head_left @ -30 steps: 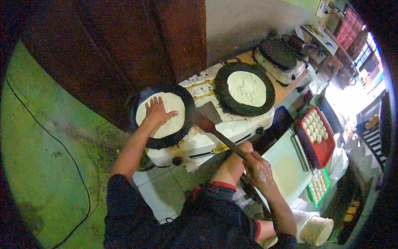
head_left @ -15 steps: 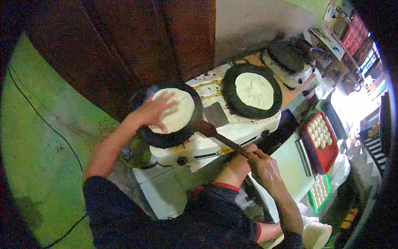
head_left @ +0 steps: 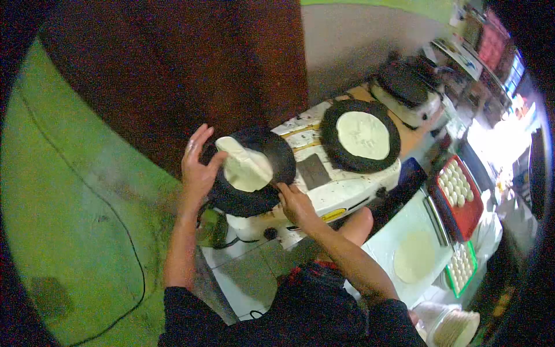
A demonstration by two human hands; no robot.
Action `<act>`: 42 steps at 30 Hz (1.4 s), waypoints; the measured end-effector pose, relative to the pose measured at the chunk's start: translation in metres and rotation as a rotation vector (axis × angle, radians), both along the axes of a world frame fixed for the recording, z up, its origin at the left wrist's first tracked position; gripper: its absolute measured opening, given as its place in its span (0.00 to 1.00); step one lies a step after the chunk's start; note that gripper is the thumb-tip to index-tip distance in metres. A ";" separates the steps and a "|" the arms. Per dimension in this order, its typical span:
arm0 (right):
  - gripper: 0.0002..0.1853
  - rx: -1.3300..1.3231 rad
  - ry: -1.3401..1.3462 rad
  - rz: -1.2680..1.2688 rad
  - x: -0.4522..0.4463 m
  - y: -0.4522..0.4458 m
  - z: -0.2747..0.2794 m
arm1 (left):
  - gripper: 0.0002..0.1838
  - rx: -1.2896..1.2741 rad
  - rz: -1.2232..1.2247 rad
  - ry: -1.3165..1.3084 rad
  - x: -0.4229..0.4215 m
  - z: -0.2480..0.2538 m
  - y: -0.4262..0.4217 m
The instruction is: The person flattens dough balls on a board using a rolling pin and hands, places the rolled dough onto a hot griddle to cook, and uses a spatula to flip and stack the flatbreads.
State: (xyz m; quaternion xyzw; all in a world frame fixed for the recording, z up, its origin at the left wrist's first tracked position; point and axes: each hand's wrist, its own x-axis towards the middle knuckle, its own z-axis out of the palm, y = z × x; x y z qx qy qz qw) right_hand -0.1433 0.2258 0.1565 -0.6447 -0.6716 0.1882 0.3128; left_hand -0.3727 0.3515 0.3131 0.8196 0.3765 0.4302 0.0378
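Two rounds on heat, probably only part-cooked. See first flatbread (head_left: 248, 170) on the near griddle (head_left: 243, 206), one side raised and folded. Can't judge the underside. See second flatbread (head_left: 364, 136) flat on the far griddle (head_left: 332, 139), pale, with no browning visible.

Open grip on left hand (head_left: 199, 170), with fingers spread and thumb at the raised edge. Can't confirm contact. Closed grip on right hand (head_left: 297, 206) by the griddle's rim, apparently around a turner (head_left: 274, 183), mostly hidden.

Rolled but uncooked: one dough round (head_left: 415, 257) on the bench (head_left: 386, 232). Unrolled: dough balls in red tray (head_left: 469, 221) and green tray (head_left: 473, 253). Stacked beside: pale rounds (head_left: 457, 329), apparently finished.
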 end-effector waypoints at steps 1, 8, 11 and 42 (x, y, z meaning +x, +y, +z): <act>0.17 0.024 0.062 -0.034 0.015 -0.024 0.011 | 0.31 -0.080 -0.022 -0.168 0.012 -0.009 -0.002; 0.17 0.131 0.222 -0.706 0.135 -0.313 0.052 | 0.12 -0.761 -0.457 -0.554 0.231 -0.076 -0.107; 0.15 -0.024 0.138 -1.210 0.130 -0.459 0.088 | 0.12 -1.106 -0.843 -0.323 0.344 -0.106 -0.234; 0.12 -0.138 0.413 -2.144 -0.028 -0.855 -0.128 | 0.32 -0.236 -1.644 0.495 0.375 -0.322 -0.761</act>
